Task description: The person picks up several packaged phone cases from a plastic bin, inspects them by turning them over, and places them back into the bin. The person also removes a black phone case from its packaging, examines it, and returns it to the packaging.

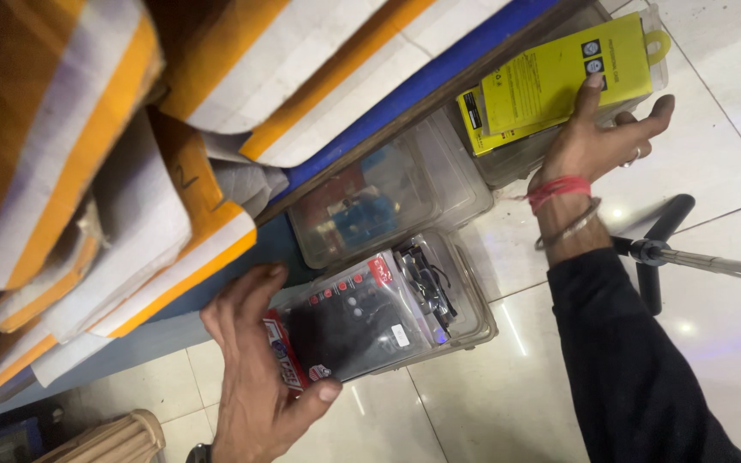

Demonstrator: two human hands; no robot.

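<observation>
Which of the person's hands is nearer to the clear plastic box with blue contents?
Left. The left hand grips a black packet just below the clear box; the right hand holds a yellow package farther away.

Flat yellow package [559, 73] at one o'clock; black-and-red blister pack [345, 326] at six o'clock, atop clear plastic boxes [388, 193].
</observation>
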